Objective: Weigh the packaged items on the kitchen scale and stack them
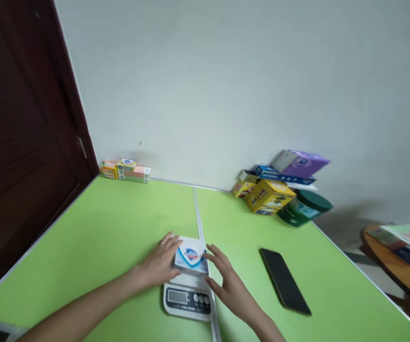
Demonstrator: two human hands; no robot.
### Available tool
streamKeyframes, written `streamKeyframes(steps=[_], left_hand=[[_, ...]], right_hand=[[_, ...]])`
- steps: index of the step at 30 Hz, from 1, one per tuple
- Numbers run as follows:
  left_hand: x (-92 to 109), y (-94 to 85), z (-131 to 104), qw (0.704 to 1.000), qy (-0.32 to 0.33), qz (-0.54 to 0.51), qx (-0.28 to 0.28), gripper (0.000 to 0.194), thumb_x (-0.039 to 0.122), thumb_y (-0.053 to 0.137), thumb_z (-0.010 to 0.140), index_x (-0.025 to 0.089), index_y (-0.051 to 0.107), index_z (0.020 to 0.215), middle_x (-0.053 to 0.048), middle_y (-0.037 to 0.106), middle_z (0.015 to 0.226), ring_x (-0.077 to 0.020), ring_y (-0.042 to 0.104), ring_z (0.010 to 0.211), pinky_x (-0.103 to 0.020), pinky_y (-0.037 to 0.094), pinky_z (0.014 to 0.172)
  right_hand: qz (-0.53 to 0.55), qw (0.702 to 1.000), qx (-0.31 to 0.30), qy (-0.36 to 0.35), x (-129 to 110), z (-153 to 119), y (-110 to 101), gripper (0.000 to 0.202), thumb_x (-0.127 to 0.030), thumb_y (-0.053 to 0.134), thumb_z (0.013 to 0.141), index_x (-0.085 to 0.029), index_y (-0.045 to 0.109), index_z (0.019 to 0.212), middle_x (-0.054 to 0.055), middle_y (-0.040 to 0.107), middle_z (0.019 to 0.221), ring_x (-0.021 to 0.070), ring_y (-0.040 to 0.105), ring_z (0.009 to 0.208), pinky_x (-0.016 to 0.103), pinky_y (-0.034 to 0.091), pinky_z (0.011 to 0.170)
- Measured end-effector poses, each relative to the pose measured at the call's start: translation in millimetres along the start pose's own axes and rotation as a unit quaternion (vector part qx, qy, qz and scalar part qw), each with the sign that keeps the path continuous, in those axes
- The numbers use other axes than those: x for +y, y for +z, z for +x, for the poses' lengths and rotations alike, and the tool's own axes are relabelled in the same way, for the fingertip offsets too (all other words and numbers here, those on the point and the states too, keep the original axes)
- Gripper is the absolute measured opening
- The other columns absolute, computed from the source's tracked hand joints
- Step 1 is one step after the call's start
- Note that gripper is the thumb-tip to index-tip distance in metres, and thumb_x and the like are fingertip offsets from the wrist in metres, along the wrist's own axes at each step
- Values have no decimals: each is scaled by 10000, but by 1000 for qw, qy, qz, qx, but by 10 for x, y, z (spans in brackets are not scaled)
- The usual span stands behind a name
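A white and blue box [191, 256] with a shield logo, looking like a boxed bar of soap, rests on the platform of a white kitchen scale [188, 300]. My left hand [162, 260] grips the box's left side, thumb low and fingers at the far corner. On the other side, my right hand [226, 280] has its fingers apart, the fingertips at the box's right edge; whether they press on it I cannot tell. The scale's grey display and round buttons face me, and no digits are readable.
A black phone [285, 281] lies right of the scale. Against the wall stand small boxes [125, 171] at left, and a yellow box [269, 197], a purple box [302, 164] and a green tub [304, 208] at right. A wooden stool [386, 254] holds more boxes.
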State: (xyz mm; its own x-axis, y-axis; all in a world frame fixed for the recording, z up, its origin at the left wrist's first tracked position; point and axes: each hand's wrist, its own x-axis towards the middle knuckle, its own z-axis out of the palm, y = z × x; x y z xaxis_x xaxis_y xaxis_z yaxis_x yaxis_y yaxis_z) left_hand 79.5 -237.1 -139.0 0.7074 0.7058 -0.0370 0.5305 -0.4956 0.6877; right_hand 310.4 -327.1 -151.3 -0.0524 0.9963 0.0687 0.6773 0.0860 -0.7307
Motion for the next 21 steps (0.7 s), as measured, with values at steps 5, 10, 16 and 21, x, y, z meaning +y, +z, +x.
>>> streamKeyframes(steps=[5,10,16,21], left_hand=[[-101,26,169,999,42,-8,0,604,301,677,687,181,498,1250,-128,522,1285,-304,415,1233,-498,338,1044],[-337,-396,367,996,60,-35,53,553,355,663,711,209,518,1224,-97,551,1226,-269,448,1188,-460,383,1016],[-1072,-1067,910,961,-26,-22,276,553,232,468,819,174,351,1357,-140,339,1452,-242,283,1365,-450,254,1122],[-1789,-1386,1336,914,-124,-8,386,686,228,493,789,80,218,1400,-229,170,1507,-300,151,1403,-479,208,1127]], right_hand=[[-23,997,-61,-30,11,259,15,389,-145,510,759,-245,502,1135,110,486,1345,255,471,1238,426,423,999],[-4,997,-78,-22,-196,815,-74,321,-234,546,804,-260,477,1115,82,495,1339,257,512,1184,387,468,937],[39,996,-2,-85,-517,2263,38,273,-231,529,822,-246,452,1083,91,517,1286,260,561,1097,413,497,876],[-30,983,86,-161,-651,3523,408,288,-158,578,753,-208,495,1024,121,552,1214,277,559,1073,457,481,888]])
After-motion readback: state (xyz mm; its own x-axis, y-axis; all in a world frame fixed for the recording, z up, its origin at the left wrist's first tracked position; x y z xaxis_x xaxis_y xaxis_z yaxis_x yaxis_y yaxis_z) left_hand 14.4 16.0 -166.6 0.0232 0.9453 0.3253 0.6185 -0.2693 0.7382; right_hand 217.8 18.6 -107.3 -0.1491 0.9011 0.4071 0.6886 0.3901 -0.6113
